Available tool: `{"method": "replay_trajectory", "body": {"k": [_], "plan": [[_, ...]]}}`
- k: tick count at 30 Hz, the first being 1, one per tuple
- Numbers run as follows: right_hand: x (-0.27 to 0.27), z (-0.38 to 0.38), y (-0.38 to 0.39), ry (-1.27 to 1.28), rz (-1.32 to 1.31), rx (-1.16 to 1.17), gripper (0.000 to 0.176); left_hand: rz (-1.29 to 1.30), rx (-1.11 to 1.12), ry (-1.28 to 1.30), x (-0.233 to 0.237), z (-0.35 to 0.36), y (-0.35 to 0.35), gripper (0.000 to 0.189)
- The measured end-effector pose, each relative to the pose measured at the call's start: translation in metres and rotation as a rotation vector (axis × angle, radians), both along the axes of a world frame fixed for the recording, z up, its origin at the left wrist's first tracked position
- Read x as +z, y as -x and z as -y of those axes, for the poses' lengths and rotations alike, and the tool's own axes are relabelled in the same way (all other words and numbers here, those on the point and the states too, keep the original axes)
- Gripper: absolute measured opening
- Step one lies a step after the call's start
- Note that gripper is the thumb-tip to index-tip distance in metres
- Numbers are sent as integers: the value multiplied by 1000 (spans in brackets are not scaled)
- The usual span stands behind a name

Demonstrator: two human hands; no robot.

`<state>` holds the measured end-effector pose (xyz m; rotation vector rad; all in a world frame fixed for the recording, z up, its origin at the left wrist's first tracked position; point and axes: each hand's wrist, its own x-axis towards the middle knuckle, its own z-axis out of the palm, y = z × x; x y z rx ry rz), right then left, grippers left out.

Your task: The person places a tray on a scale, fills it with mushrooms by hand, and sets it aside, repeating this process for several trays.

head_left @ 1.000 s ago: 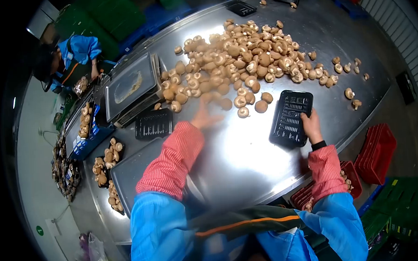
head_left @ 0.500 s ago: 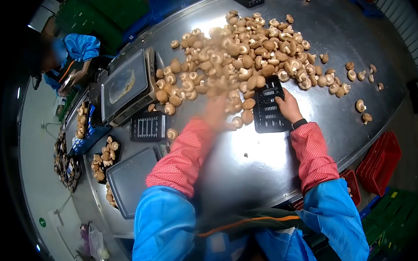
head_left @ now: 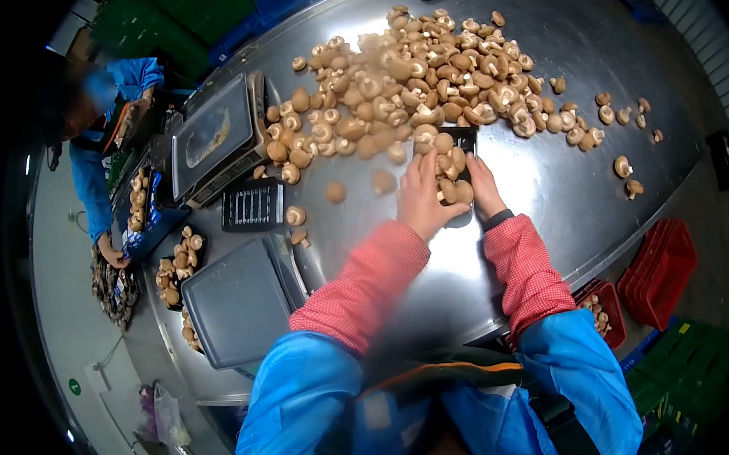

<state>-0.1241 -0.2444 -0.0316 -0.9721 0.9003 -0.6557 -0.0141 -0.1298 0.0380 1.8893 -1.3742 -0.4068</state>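
A small black plastic tray point(head_left: 464, 136) lies on the steel table, with several brown-capped mushrooms point(head_left: 446, 167) in it. My left hand point(head_left: 420, 196) is cupped against those mushrooms at the tray's left side, its thumb reaching across the near end. On the other side my right hand point(head_left: 484, 187) holds the tray's right edge, with the thumb toward the mushrooms. Just beyond the tray spreads a big heap of loose mushrooms point(head_left: 464, 74). Two blurred mushrooms lie left of my left hand.
A scale point(head_left: 220, 140) stands at the left, beside an upturned black tray point(head_left: 253, 205). Nearer me is another grey platform point(head_left: 237, 304). Filled trays point(head_left: 181, 266) line the left edge. A co-worker point(head_left: 99, 118) stands at the far left. Red baskets point(head_left: 660, 274) are below the table's right side.
My left hand has moved right from the heap's edge to the tray, bringing mushrooms into it. The tray was bare before. The co-worker's arm has reached down toward me.
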Motion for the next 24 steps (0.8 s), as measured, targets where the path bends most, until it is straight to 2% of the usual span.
{"method": "replay_trajectory", "body": {"k": [2,3,6,7,10,12,14,17,19,20,21,24], "plan": [[13,-22,6,-92,92,-79,46,223,33,-80,19,-11,10,117],[12,-30,8,-57,112,-85,47,238,2,-89,16,-18,8,120],[14,-60,18,-33,108,-143,46,-68,-138,-4,7,-45,-1,124],[12,-69,20,-30,128,-147,47,-145,-154,34,8,-53,-3,114],[21,-100,22,-63,127,-136,48,-781,124,75,9,-68,-16,95],[31,-122,15,-41,145,-127,50,-639,204,49,19,-79,-27,61],[39,-145,1,33,112,-137,51,-341,242,61,-20,-87,-47,53],[55,-175,-22,142,133,-61,53,-371,281,-195,31,-118,-54,46],[55,-194,-38,167,86,19,55,-381,282,-115,52,-144,-70,44],[46,-205,-50,296,56,27,50,-386,282,-75,59,-158,-82,43],[33,-216,-54,447,-42,125,53,-401,281,-72,65,-174,-96,41],[9,-236,-72,557,-75,322,56,-519,266,-36,69,-225,-146,37]]}}
